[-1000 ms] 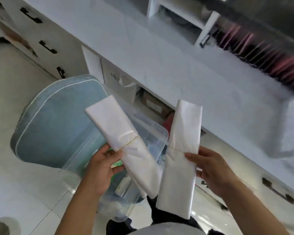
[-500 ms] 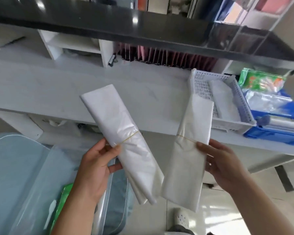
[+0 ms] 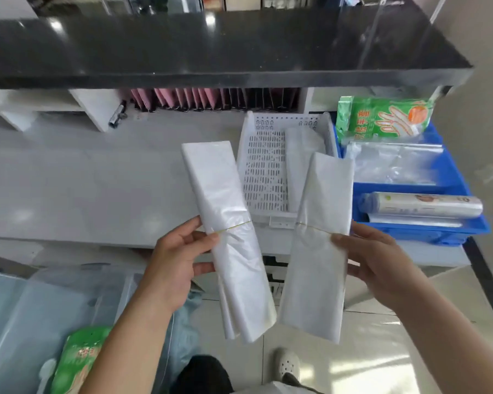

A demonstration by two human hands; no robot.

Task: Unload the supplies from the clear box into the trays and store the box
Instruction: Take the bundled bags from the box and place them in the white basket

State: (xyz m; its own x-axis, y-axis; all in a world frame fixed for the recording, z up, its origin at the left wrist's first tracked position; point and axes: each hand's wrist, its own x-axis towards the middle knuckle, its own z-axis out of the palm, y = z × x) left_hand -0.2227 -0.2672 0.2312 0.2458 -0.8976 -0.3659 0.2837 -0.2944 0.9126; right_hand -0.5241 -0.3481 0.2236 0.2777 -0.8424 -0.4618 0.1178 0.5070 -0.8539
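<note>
Each grip is closed on a banded bag bundle: left hand on one bundle, right hand on another; a white tray is seen beyond them.

This looks like a shop or service counter seen from the staff side. A raised black ledge runs above a lower pale tabletop, with a row of pink folders filed in white cubbies beneath it. Stock sits sorted on the tabletop: a white tray, a blue tray with a packet of disposable gloves and a roll of film, above a tiled floor.
</note>
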